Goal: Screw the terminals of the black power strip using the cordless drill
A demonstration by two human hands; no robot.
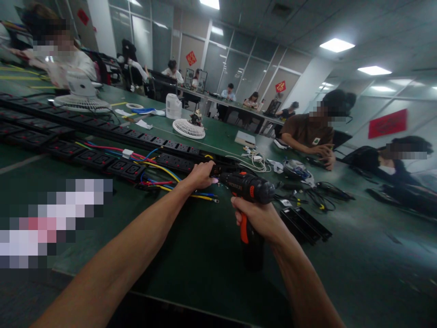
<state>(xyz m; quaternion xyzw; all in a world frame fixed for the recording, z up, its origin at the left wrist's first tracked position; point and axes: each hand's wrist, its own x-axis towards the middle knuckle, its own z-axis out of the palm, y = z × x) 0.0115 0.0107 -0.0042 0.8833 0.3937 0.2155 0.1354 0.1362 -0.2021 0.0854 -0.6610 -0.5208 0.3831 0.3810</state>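
- Gripping a black-and-orange power drill [248, 186] by the handle: that's the right hand [257, 214], fingers wrapped round it. Nose points toward the left hand [204, 175], but the tip's lost in dark clutter there.
- Left hand's fingers are bunched low over the right end of a black socket strip [175, 161]; honestly can't tell if they're pinching anything.
- Left of that hand, the sockets run right out of frame. A pixelated patch [68, 221] hides some stuff nearer the person.
- Loose coloured wires [164, 169] stick out just left of the left hand.
- Lettering on the drill's too soft to read for sure. Same for the red wall signs [280, 86] way beyond both hands.
- Green tabletop [201, 241] under everything; black channels [299, 226] just right of the right hand.
- Big office-ish room, ceiling lights [337, 44] on, someone in a brown top [302, 130] sitting beyond the right hand.
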